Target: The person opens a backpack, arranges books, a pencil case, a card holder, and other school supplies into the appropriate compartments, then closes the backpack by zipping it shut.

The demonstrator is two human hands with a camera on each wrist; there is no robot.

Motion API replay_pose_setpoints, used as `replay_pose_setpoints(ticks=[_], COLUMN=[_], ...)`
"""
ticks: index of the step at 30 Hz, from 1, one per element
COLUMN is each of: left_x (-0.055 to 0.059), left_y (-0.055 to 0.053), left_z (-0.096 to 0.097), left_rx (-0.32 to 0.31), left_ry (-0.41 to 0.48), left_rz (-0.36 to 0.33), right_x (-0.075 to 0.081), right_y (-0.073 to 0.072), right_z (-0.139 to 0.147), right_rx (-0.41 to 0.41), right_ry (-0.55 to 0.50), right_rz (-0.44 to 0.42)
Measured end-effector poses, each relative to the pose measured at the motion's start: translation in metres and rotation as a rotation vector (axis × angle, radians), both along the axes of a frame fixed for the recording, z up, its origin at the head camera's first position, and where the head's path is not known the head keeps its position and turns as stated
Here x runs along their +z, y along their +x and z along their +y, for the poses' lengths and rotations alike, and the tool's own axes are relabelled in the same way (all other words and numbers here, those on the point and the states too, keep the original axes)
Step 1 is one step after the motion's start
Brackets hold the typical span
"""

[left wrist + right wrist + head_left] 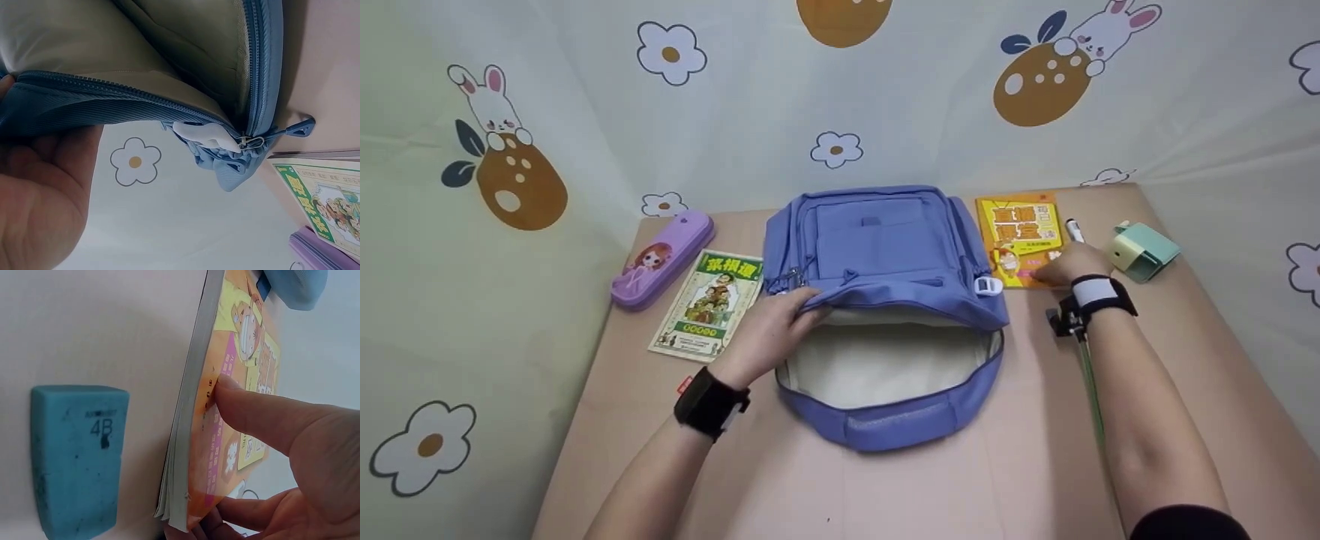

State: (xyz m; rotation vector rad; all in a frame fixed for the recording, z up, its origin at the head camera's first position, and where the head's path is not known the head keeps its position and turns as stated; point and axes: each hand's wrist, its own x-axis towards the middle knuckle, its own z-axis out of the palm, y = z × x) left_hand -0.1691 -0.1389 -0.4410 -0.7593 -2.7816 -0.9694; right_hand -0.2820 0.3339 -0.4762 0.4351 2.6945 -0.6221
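Note:
A blue backpack (877, 236) lies in the middle of the table with its main compartment unzipped, the pale lining showing. My left hand (769, 330) grips the upper edge of the opening and holds it up; in the left wrist view the thumb hooks over the zipper edge (112, 87). To the right of the backpack, my right hand (1076, 266) grips an orange and yellow book (1020, 225) at its near right corner. In the right wrist view the thumb presses the cover, with fingers at the book's edge. A blue-green 4B eraser (81, 461) lies beside the book.
A purple pencil case (664, 259) and a green and cream book (709, 304) lie left of the backpack. Beyond my right hand are a white marker (1075, 230) and a green pencil sharpener (1146, 251). A patterned curtain (750, 120) hangs behind the table.

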Motion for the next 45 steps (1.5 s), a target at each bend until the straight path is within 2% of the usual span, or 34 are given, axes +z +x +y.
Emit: replay_pose_setpoints(ticks=[9,16,22,35,37,41,45], left_x=[0.0002,-0.0001,0.0002,-0.0012,-0.0016,-0.0014,-0.0005], left_y=[-0.0002,-0.0002,-0.0008,0.0,0.0002,0.0006,0.0008], left_z=[-0.0002,0.001,0.0023,0.002,0.002,0.0017,0.0018], left_rx=[-0.004,-0.003,-0.009,-0.002,-0.003,-0.003,-0.002], left_ry=[0.017,0.011,-0.002,-0.003,-0.001,-0.002,-0.01], left_rz=[-0.009,0.001,-0.002,-0.014,-0.011,-0.006,-0.01], right_x=[0.0018,0.0004,-0.0011,0.0002,0.0006,0.0016,0.0012], right_y=[0.0012,-0.0002,-0.0015,0.0011,0.0019,0.0026,0.0033], right_z=[-0.0052,-0.0037,0.0006,-0.0009,-0.0012,-0.003,-0.0064], right_rx=[-0.011,-0.073,0.005,-0.135,-0.137,-0.101,-0.136], right_ry=[-0.004,-0.091,-0.003,-0.211,-0.214,-0.121,-0.149], right_rz=[0.044,0.041,0.057,-0.001,-0.004,0.012,0.022])
